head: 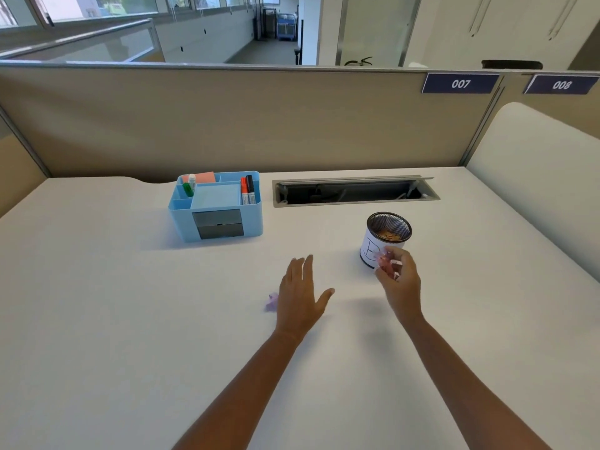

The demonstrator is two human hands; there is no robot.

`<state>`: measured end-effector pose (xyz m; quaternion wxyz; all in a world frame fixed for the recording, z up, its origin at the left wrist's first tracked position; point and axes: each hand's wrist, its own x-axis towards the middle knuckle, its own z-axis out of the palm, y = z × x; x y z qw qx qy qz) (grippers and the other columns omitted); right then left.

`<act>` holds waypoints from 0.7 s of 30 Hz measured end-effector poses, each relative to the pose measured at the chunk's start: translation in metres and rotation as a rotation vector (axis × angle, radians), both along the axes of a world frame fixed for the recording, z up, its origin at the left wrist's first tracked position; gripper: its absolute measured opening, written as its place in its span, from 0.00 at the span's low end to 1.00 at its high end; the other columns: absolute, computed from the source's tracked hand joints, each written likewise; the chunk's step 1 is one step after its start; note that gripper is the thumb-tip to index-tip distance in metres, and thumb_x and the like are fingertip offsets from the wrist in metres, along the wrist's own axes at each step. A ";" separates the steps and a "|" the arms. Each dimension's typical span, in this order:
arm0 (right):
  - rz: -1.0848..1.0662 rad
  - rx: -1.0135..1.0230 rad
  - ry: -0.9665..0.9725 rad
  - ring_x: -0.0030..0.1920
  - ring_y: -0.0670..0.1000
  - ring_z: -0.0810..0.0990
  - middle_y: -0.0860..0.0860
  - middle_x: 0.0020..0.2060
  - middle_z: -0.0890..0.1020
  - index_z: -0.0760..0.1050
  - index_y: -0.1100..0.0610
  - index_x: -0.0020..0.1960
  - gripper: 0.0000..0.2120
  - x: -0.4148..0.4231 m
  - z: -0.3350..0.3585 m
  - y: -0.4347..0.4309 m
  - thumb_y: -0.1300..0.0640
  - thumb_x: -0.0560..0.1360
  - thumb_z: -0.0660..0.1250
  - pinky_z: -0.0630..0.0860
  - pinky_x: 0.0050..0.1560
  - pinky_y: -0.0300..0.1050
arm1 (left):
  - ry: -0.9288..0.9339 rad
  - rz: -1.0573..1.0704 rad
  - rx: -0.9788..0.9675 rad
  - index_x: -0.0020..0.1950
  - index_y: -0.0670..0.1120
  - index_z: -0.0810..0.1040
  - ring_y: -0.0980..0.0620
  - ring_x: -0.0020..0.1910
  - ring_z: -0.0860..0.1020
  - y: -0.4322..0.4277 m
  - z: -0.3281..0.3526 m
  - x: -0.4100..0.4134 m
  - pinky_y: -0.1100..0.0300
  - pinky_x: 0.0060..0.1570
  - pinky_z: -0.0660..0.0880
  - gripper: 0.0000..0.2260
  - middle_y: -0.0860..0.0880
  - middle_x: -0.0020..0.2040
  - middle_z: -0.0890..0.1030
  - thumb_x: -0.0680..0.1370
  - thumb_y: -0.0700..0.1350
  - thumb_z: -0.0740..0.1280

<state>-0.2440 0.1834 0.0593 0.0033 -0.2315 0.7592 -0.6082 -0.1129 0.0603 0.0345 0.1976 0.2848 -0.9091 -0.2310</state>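
Cup [373, 245] right of centre holds some scraps. Right grip [402, 280] pinches pink scrap [385, 262] in front of it, not yet dropped. Left grip [300, 293] open; purple scrap [271, 302] beside it on worktop [130, 319] remains.

Two long, slender forearms [246, 384], bare over all of the length in view, tapering smoothly toward narrow wrists. Left grip [300, 295] and right grip [402, 287] likewise bare, with slim fingers. Faint crease line across the left wrist [287, 334]. Fingernails too blurred to make out. Elbows and everything above out of view.
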 end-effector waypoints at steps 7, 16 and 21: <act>-0.054 0.035 0.113 0.49 0.54 0.75 0.61 0.55 0.78 0.72 0.60 0.56 0.16 -0.047 0.027 0.006 0.70 0.70 0.65 0.72 0.44 0.37 | 0.102 -0.087 0.333 0.73 0.44 0.47 0.46 0.75 0.54 0.018 0.015 -0.055 0.50 0.71 0.58 0.38 0.44 0.76 0.54 0.73 0.54 0.67; -0.055 0.290 0.294 0.58 0.61 0.74 0.65 0.57 0.76 0.73 0.63 0.60 0.17 -0.090 0.045 0.000 0.71 0.72 0.64 0.71 0.54 0.44 | 0.098 -0.084 0.575 0.73 0.47 0.46 0.45 0.75 0.53 0.021 0.018 -0.115 0.48 0.71 0.58 0.42 0.46 0.77 0.50 0.70 0.50 0.71; 0.043 0.428 0.351 0.58 0.63 0.74 0.65 0.56 0.77 0.73 0.63 0.60 0.19 -0.102 0.045 0.002 0.73 0.70 0.64 0.73 0.58 0.53 | 0.145 -0.053 0.677 0.73 0.46 0.45 0.44 0.75 0.53 0.021 0.015 -0.136 0.49 0.71 0.59 0.43 0.45 0.77 0.51 0.70 0.46 0.73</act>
